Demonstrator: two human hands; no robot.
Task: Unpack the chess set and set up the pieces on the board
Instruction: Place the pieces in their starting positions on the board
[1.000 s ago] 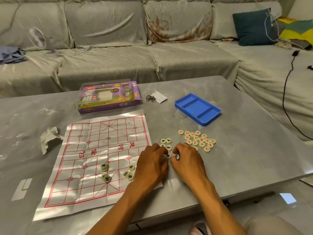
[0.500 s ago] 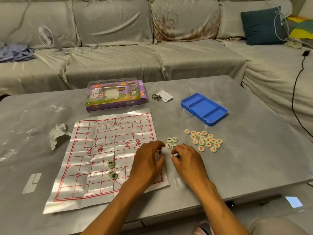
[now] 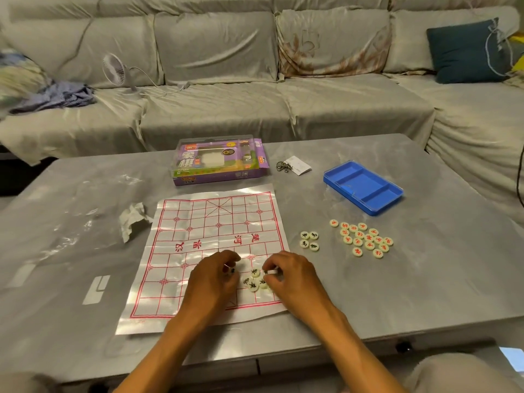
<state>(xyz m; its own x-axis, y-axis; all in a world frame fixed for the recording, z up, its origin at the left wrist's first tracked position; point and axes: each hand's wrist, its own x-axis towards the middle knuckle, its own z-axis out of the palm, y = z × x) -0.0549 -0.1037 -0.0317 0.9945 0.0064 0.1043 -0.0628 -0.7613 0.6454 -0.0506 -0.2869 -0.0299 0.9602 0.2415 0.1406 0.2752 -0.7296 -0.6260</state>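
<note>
On the board, both hands pinch flat-lying pieces.

Soft, even indoor light fills the room, with pale glare streaking the grey table left of the left hand and sheen on the glossy board sheet beneath it. Both hands cast faint shadows. Wide-angle bending curves the sofa beyond the hands; frame edges smear with slight blur.

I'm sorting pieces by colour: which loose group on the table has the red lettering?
The larger cluster, nearest the blue tray; the four pieces beside the board carry dark lettering.
</note>
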